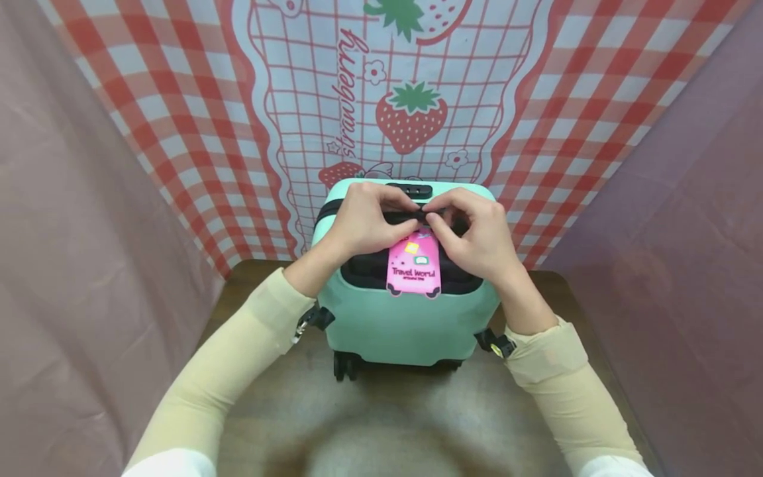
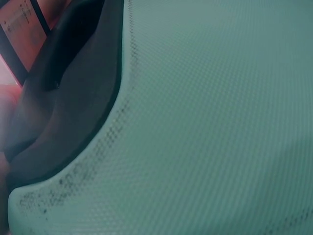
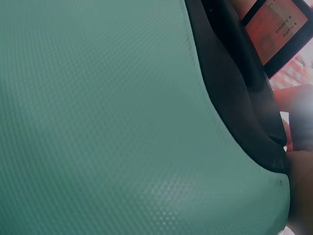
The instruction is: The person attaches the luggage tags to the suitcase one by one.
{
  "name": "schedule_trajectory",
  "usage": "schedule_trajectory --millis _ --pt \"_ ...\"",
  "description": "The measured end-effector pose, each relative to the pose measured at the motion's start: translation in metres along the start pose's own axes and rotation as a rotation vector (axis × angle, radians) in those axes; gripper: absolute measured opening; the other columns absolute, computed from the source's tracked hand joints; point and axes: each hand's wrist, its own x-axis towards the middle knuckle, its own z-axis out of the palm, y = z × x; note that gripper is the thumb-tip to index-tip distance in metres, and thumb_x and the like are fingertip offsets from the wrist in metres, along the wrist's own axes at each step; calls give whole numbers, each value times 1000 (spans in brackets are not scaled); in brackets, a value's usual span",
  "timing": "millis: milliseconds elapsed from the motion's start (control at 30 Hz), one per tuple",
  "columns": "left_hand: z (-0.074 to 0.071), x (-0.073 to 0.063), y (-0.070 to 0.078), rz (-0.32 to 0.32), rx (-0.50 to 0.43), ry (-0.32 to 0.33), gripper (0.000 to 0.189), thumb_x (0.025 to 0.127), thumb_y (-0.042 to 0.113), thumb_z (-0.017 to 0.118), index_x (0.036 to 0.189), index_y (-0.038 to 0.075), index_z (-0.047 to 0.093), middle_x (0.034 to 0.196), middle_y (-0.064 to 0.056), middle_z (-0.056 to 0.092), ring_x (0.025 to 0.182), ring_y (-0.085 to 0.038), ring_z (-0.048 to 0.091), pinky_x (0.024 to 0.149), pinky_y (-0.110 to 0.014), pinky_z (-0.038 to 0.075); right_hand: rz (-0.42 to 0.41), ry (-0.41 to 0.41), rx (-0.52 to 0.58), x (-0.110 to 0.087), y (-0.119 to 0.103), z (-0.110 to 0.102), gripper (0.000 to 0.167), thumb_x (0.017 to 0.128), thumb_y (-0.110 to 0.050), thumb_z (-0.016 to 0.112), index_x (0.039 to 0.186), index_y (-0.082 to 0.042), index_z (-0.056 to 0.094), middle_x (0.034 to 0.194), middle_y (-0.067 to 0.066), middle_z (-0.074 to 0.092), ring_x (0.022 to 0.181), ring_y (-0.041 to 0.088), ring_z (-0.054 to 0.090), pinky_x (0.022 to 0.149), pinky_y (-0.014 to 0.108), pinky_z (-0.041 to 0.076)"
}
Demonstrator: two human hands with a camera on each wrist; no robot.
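A mint-green suitcase stands upright, with a black carry handle on its top. From the handle area hangs a pink luggage tag printed "Travel World". My left hand and right hand meet above it, thumbs and fingertips pinching the tag's dark strap at the handle. The fingertips hide much of the strap. Both wrist views show the back of the luggage tag beyond the black handle recess; the right one shows name and address lines.
Under the suitcase is a brown wooden table, on which its black wheels rest. A strawberry-print checked cloth hangs right behind. Plain curtains close off the left and right sides. A combination lock sits at the suitcase's top.
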Motion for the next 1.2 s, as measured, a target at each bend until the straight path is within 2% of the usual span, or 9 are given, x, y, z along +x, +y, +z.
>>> schedule_trajectory --millis 200,533,767,900,1000,1200 --pt "0 -1 0 -5 -12 -6 21 86 20 85 103 7 85 100 -7 84 97 -17 81 92 -31 63 -27 -15 10 0 1 0 9 93 -7 78 102 -3 78 80 7 68 66 10 54 64 20 45" --pt "1 -1 0 -10 -16 -6 21 86 19 85 104 7 85 101 -7 84 98 -17 82 91 -29 64 -32 -14 -73 0 -1 2 7 95 -8 74 101 -4 77 81 7 66 70 14 54 68 24 42" --pt "0 -1 2 -5 -5 -17 23 86 20 85 105 7 85 102 -7 84 99 -18 82 92 -30 63 18 20 -123 -1 -4 3 10 94 -12 78 100 -5 82 84 9 69 71 16 56 65 25 42" --pt "-1 -3 0 12 -13 -10 25 85 21 85 105 5 84 103 -8 84 99 -18 82 92 -31 64 39 28 -93 1 -3 3 11 93 -13 81 101 -5 83 87 9 71 71 15 56 65 21 42" --pt "-1 -4 -1 24 -46 6 26 84 20 84 104 4 84 101 -9 84 98 -19 81 92 -31 64 23 13 -60 2 -2 2 10 93 -11 81 101 -6 82 86 7 72 71 13 57 66 19 44" --pt "2 -2 -1 41 -83 26 23 86 22 84 101 5 85 97 -9 84 95 -18 82 89 -29 64 -15 -5 -92 0 -1 0 10 92 -11 81 102 -7 81 88 5 75 71 11 61 68 21 49"
